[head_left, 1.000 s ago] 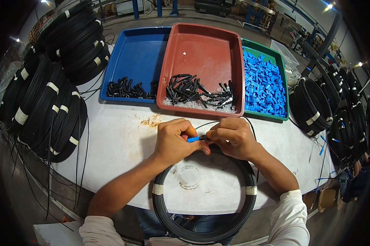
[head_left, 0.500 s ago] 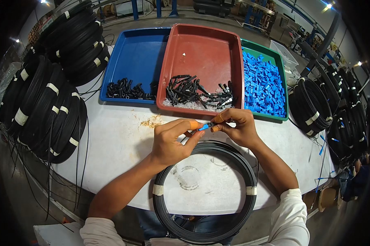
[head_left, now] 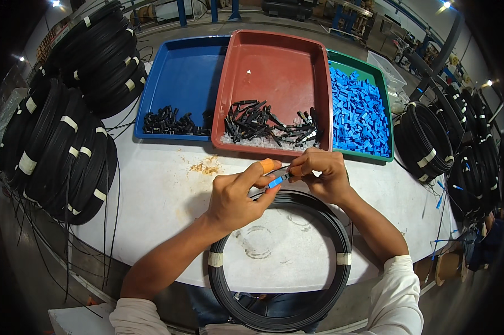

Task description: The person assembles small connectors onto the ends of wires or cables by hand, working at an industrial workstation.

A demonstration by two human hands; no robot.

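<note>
My left hand (head_left: 235, 198) pinches a small blue plastic connector piece (head_left: 275, 182) between thumb and fingers. Close against it, my right hand (head_left: 327, 176) is closed on the black end of a cable (head_left: 286, 176), which meets the blue piece. Orange coverings wrap some fingertips on both hands. Below them a coil of black cable (head_left: 217, 279), bound with white tape, rests partly on the white table (head_left: 157, 223) and overhangs its near edge. The exact fit between the blue and black parts is too small to make out.
Beyond my hands stand a blue tray (head_left: 179, 67) with black fittings, a red tray (head_left: 274, 72) with black connector parts and clear pieces, and a green tray (head_left: 341, 58) full of blue pieces. Taped black coils are stacked at left (head_left: 56, 151) and right (head_left: 427, 139).
The left index finger has lifted away slightly, showing more of the blue piece, which has tilted and lowered a little. Both hands stay in nearly the same place.
</note>
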